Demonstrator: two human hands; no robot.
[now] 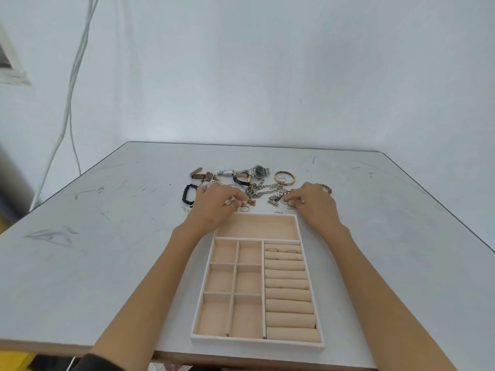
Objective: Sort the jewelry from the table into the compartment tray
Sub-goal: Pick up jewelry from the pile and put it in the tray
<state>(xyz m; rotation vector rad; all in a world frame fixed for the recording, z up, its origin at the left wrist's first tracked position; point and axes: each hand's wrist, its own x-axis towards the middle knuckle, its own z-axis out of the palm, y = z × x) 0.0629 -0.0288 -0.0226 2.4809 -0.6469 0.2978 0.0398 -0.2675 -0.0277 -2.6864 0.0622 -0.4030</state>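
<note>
Both bare forearms stretch across the counter (107,250), one on either side of the compartment tray (257,341). The left hand (217,207) lies knuckles up at the near left edge of the jewelry pile (257,190). Its fingers curl down onto a small gold chain (251,202), but from here I cannot tell whether they actually grip it. The right hand (314,203) is just beyond the tray's far right corner, with thumb and fingertips pinching a silver ring (284,201).

The tray sits at the near middle of the counter and is lined in beige. A wide compartment runs across its far end. Six squarish compartments fill the left side in two columns, and padded ring rolls (288,293) run down the right. Two rings (272,249) stand tucked in the farthest slot of the rolls.

The rest of the jewelry lies on the counter just beyond the tray:
- tangled silver chains (272,200) between the hands
- a loose ring (244,208) near the left fingertips
- a black bead bracelet (187,195) to the left
- a gold bangle (284,178) to the far right, with small rings lying inside it
- a row of watches (258,171) farthest away

The counter is pale grey and scuffed with dark marks. Behind it is a plain pale wall (267,76), with white cables (71,89) hanging down on the left.
</note>
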